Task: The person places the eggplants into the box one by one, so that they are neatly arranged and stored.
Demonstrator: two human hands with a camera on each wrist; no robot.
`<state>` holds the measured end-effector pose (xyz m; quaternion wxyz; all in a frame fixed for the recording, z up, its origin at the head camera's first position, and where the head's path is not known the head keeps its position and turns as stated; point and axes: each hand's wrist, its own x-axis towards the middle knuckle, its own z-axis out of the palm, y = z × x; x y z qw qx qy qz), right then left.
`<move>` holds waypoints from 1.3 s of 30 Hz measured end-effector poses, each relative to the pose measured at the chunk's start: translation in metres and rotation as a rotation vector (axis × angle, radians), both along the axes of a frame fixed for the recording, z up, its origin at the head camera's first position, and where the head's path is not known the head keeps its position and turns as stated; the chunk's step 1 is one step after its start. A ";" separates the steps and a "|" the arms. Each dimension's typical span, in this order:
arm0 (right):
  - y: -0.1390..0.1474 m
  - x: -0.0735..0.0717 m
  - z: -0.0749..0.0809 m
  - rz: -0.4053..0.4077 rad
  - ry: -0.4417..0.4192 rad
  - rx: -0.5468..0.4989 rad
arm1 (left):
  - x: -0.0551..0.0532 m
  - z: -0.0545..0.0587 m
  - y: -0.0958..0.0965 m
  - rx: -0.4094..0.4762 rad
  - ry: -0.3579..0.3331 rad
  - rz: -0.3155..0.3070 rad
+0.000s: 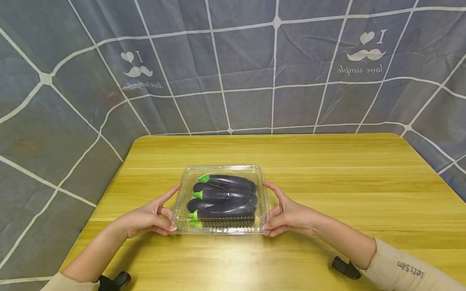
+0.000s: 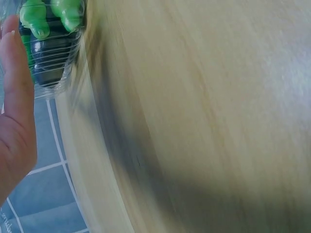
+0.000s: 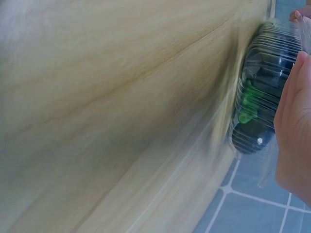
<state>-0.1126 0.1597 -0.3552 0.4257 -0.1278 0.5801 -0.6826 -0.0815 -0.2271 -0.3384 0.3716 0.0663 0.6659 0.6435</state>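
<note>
A clear plastic clamshell box (image 1: 223, 167) with ridged sides lies near the middle front of the table, its lid down. Several dark purple eggplants (image 1: 227, 196) with bright green caps are inside it. My left hand (image 1: 153, 216) grips the left edge, thumb at the near corner and a finger stretched along the side. On the opposite edge, my right hand (image 1: 289, 214) grips in the same way. In the left wrist view, green caps (image 2: 35, 17) show through the box wall. The right wrist view shows the ribbed side of the box close to the tabletop.
The wooden table (image 1: 327, 161) extends behind the box and to both sides. A grey cloth (image 1: 244, 60) with white grid lines hangs behind and at the sides. Black wrist devices (image 1: 346, 267) sit below the forearms, near the table's front.
</note>
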 end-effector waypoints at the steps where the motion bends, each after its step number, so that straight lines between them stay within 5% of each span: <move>1: 0.000 0.000 0.000 0.000 -0.002 -0.001 | 0.000 0.000 0.000 0.006 0.000 0.000; 14: 0.000 0.005 -0.001 0.018 -0.043 0.000 | 0.008 -0.006 -0.001 0.053 -0.013 -0.015; 39: -0.004 0.004 -0.003 -0.060 -0.097 -0.030 | 0.003 -0.007 0.000 0.097 -0.007 -0.012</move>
